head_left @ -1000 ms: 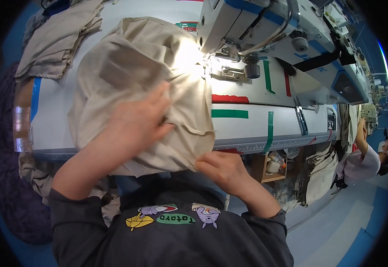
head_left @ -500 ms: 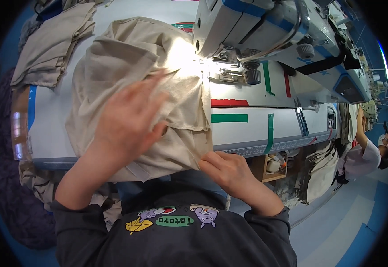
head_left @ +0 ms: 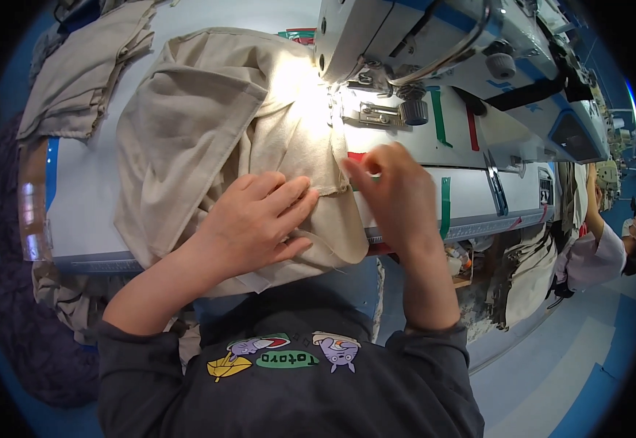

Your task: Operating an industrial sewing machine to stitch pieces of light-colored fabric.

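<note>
Two hands down on the work, and I start at the far left: a loose pile of beige cut fabric pieces [head_left: 84, 69] lies at the back corner of the white sewing table [head_left: 88, 193], well apart from what I am handling. Moving in, the big beige cloth garment piece [head_left: 208, 139] spreads across the table, folded over itself, its near end spilling over the table's front edge toward my lap. On it sits my left hand [head_left: 256, 219], palm down, fingers spread and flat, pressing the cloth rather than gripping it; nothing is clenched there. Just right of my fingertips runs the stitched edge of the cloth, bright under the machine lamp. Next comes my right hand [head_left: 391, 190], fingers drawn together at that edge of the cloth, thumb and forefinger pinching toward the hem; whether they actually have the fabric nipped I cannot tell from this angle. Behind it stands the white and blue industrial sewing machine [head_left: 420, 44], its presser foot area just beyond the cloth's lit corner. Far right, another person in a white sleeve [head_left: 595, 255] works beside hanging beige fabric.
</note>
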Demonstrator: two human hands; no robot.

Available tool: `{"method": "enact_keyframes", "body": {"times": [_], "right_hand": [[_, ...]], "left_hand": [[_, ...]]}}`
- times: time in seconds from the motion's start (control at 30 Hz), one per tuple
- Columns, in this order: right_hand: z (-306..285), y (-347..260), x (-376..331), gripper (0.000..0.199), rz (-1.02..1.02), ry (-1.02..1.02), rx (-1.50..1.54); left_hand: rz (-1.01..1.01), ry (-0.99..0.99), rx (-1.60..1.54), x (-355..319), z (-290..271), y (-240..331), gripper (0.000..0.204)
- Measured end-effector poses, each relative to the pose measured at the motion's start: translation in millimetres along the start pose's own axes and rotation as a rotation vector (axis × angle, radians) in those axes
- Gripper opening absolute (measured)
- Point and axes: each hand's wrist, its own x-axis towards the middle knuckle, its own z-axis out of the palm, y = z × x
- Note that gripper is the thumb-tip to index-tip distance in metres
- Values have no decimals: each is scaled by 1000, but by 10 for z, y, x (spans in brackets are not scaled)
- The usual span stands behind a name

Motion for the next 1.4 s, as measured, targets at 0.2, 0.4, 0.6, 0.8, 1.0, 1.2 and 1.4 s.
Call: {"method": "enact_keyframes", "body": {"times": [0.2,0.4,0.6,0.8,1.0,1.2,1.4], "right_hand": [[214,-83,-14,25,0,-35,-153],[192,-108,-38,19,-26,-51,-167],[263,-85,100,17,-75,-8,-170],[296,-19,173,19,-168,77,-142],[19,-3,-46,20,-587,-631,577],[99,-118,-478,9,-542,-497,469],[0,-32,-719,11,-535,-289,226]], "left_hand": [[-9,1,-94,-47,52,-76,54],[22,37,-166,14,63,-187,52],[8,37,-215,84,92,-362,51],[-210,119,28,107,-47,-711,63],[-231,-27,971,58,-1048,-1560,57],[410,-87,85,343,-679,-790,48],[-312,-420,-37,55,-556,7,26]]}}
